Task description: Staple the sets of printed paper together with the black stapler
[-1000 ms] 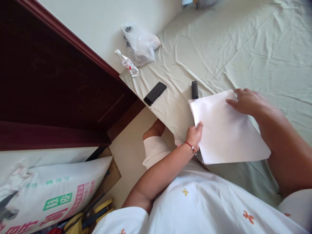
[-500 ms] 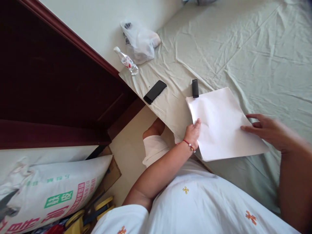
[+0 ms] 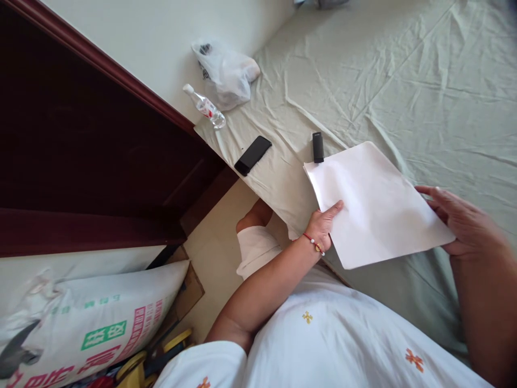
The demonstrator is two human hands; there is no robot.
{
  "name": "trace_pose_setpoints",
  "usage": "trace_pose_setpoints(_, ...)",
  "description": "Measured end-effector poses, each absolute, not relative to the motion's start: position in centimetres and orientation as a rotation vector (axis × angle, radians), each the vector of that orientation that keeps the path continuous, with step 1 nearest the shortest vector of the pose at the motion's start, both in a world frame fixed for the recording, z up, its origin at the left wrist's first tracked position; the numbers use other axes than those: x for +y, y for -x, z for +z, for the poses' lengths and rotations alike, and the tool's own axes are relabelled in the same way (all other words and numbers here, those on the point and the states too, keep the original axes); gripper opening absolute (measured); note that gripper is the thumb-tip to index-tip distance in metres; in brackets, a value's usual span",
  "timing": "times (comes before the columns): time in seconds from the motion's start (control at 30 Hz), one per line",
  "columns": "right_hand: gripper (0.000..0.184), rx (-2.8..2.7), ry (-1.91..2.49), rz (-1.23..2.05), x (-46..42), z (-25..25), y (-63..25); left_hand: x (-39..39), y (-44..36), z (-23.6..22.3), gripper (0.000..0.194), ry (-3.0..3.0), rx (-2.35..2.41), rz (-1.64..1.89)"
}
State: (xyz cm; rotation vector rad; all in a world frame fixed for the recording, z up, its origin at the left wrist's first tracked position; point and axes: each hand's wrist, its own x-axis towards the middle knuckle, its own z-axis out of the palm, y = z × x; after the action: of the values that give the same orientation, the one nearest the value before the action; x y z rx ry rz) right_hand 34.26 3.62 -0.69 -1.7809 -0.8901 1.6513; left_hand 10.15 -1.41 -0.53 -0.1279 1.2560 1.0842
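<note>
My left hand [image 3: 323,225] grips the left edge of a stack of white paper sheets [image 3: 383,210], thumb pressed on top and the other fingers hidden beneath. A red beaded bracelet circles that wrist. At the stack's right edge, my right hand [image 3: 458,218] has its fingers stretched out along the side, with the near right corner against the palm. The top sheet is blank, and a few sheet edges show at the far left corner. Just beyond that corner lies a small black oblong object [image 3: 318,147], touching or very near the paper.
The paper is over a bed with a wrinkled pale green sheet [image 3: 452,108]. A black phone [image 3: 253,155], a clear bottle [image 3: 205,108] and a white plastic bag [image 3: 230,78] lie toward the wall. Dark red wooden furniture [image 3: 81,124] and a printed white sack [image 3: 109,307] are at left.
The right hand's thumb has left the paper's top, and the hand now lies along the right edge. My left thumb reaches further over the sheets. The stack has turned slightly.
</note>
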Motion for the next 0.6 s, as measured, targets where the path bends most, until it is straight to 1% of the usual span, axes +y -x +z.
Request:
trace_pose_setpoints(0.1,0.041,-0.654,1.736,1.675,2.6,-0.6,-34.1,-1.3,-10.3,-0.6,0.023,0.118,1.273,1.100)
trace_pose_setpoints(0.17,0.037,-0.720,1.757,1.690,2.1,-0.4,-34.3,-1.3,-10.3,-0.7,0.025,0.114,1.274,1.090)
trace_pose_setpoints(0.27,0.041,-0.804,1.792,1.813,1.9,-0.2,-35.1,-1.4,-10.2,-0.7,0.022,0.110,1.271,1.078)
trace_pose_setpoints(0.37,0.028,-0.779,1.781,1.910,2.5,-0.4,-36.1,-1.5,-10.0,-0.8,0.020,0.143,1.238,1.078)
trace_pose_setpoints(0.43,0.024,-0.806,1.773,1.906,3.1,-0.8,-36.7,-1.5,-9.9,-1.0,0.019,0.171,1.194,1.062)
trace_pose_setpoints(0.6,0.020,-0.871,1.792,1.859,4.0,-1.7,-36.9,-1.4,-9.7,-1.2,0.009,0.147,1.180,1.031)
